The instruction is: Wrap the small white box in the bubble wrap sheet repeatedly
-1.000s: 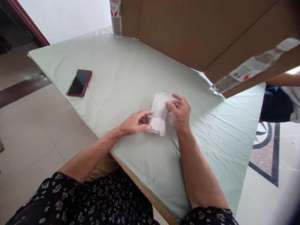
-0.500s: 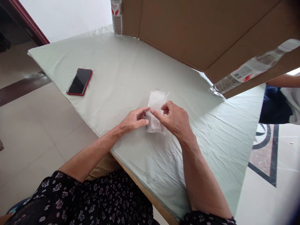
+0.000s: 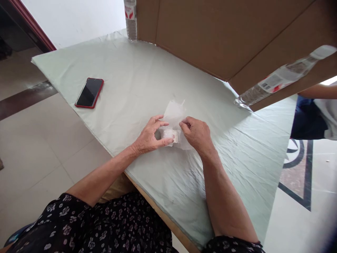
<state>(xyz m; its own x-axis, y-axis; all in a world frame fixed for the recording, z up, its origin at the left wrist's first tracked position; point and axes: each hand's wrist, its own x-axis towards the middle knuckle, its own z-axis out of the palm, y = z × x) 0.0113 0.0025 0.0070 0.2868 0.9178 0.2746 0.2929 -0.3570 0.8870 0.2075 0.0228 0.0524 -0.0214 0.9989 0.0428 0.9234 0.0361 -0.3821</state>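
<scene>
A thin, translucent white wrapper (image 3: 173, 111) lies partly unfolded on the pale green tablecloth (image 3: 126, 88). On its near part sits a small whitish object (image 3: 168, 134), whose details are too small to tell. My left hand (image 3: 152, 135) curves round this object from the left, thumb at its near side and fingers at its far side. Pinched together, the fingertips of my right hand (image 3: 196, 133) hold the wrapper's right side.
A phone in a red case (image 3: 90, 93) lies at the left. Large cardboard panels (image 3: 192, 35) stand at the back, with one plastic bottle (image 3: 131, 21) at their left end and another bottle (image 3: 279, 80) leaning at the right. Another person's arm (image 3: 319, 91) shows at the right edge.
The wrapper has opened out and the small object now shows. My left hand has come round it, and the right fingers have closed into a pinch.
</scene>
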